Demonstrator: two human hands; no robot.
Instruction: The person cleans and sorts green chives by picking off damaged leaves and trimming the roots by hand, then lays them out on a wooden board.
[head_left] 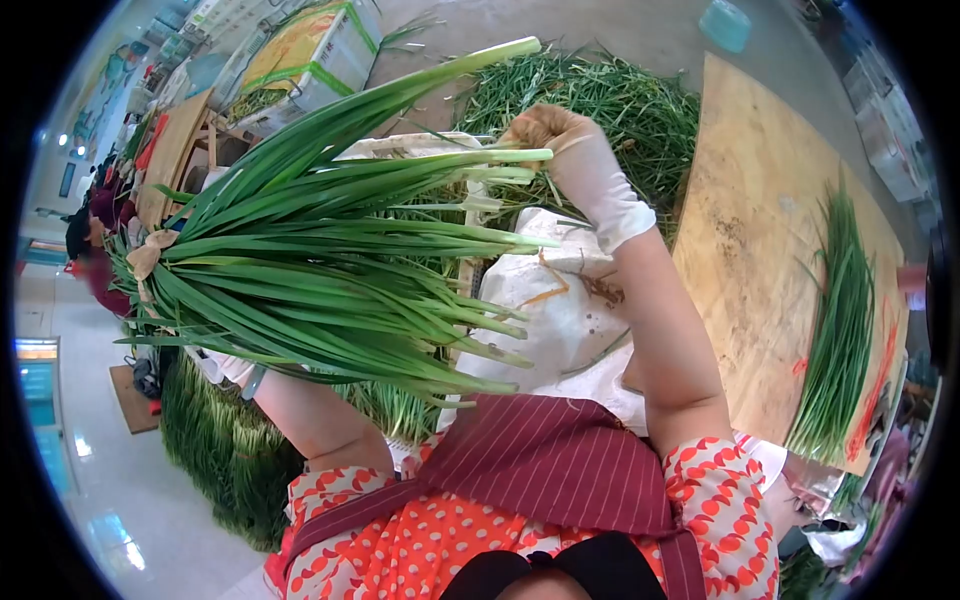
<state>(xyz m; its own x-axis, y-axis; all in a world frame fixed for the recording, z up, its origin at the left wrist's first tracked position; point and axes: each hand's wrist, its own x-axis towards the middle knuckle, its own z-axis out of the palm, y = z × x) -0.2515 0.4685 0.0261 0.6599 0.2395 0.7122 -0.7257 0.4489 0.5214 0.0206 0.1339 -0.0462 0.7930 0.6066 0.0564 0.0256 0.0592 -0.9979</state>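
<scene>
Left hand [150, 255] clasps leafy stalks [330, 290], curled right hand's [560, 140] grip unclear, greens [842, 310] near a workroom board's [750, 210] right edge.

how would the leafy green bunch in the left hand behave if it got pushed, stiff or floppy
The leafy green bunch would probably bend, being long and thin-leaved. Its pale stalk ends look thicker and straighter, so they are likely stiffer. They fan apart, so a push might shift only some of them.

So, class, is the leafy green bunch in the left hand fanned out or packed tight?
Fanned out: from the left hand, the leafy green bunch spreads wide, with gaps between its pale stalk ends.
</scene>
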